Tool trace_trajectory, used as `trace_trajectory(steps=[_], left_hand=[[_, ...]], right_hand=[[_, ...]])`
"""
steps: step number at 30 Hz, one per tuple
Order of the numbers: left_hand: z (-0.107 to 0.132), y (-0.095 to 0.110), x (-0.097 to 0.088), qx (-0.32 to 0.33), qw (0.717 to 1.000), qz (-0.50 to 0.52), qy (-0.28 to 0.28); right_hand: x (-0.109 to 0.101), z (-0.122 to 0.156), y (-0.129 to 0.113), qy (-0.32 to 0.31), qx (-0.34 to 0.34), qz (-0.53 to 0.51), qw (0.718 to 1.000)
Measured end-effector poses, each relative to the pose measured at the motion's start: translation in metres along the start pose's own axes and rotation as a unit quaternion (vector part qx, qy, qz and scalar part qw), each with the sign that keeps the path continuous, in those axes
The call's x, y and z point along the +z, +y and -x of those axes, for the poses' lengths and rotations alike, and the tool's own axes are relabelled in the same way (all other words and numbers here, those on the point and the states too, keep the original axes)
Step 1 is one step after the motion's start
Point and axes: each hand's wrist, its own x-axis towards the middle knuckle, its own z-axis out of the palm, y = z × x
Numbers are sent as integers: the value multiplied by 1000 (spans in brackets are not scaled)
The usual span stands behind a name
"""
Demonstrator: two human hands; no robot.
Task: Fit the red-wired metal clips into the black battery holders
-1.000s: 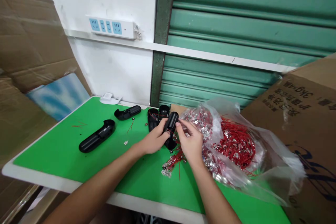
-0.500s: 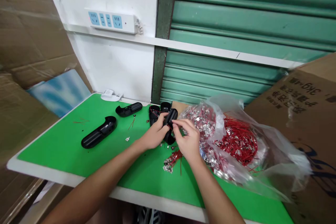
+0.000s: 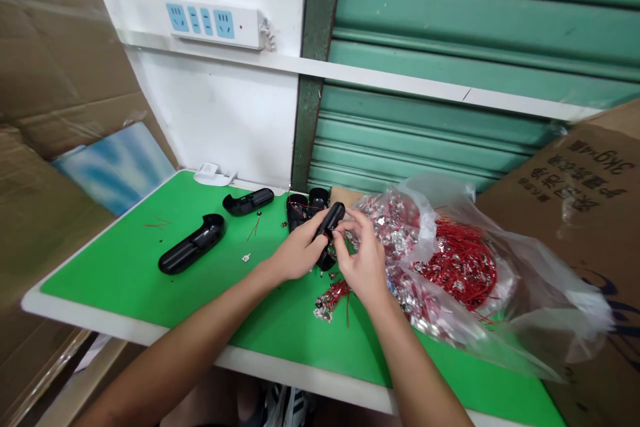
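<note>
My left hand point(image 3: 301, 247) is closed around a black plastic shell point(image 3: 334, 215), a curved, elongated casing held tilted above the table. On the shell's right side, my right hand point(image 3: 364, 257) has its thumb and fingers pinched on a thin red wire point(image 3: 327, 236); the wire's far end is hidden by the fingers. Below the hands lies a small bunch of red-wired metal parts point(image 3: 330, 300). Just behind the left hand stand more black shells point(image 3: 318, 198), with a red wire over them.
Two black shells lie left, one nearer point(image 3: 193, 245) and one farther point(image 3: 249, 201). A clear plastic bag point(image 3: 530, 280) spills red-wired parts point(image 3: 463, 263) on the right. Cardboard boxes point(image 3: 575, 213) flank the green tabletop point(image 3: 125, 287). A power strip point(image 3: 215, 23) hangs on the wall.
The view has shifted slightly. The right hand's fingers have moved up along the shell's right side, with the index finger now near its upper end. The left hand keeps its hold.
</note>
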Motion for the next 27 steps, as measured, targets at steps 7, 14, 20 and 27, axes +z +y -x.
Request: trace_trajectory(steps=[7, 14, 20, 27], left_hand=[[1, 4, 3, -19, 1000, -13, 3], [3, 5, 7, -56, 998, 3, 24], [5, 4, 10, -31, 998, -40, 41], [8, 0, 10, -31, 988, -142, 54]], right_hand=[[2, 1, 0, 11, 2, 19, 1000], [6, 4, 2, 22, -62, 79, 995], [6, 5, 3, 3, -78, 102, 992], [2, 5, 2, -39, -77, 120, 989]])
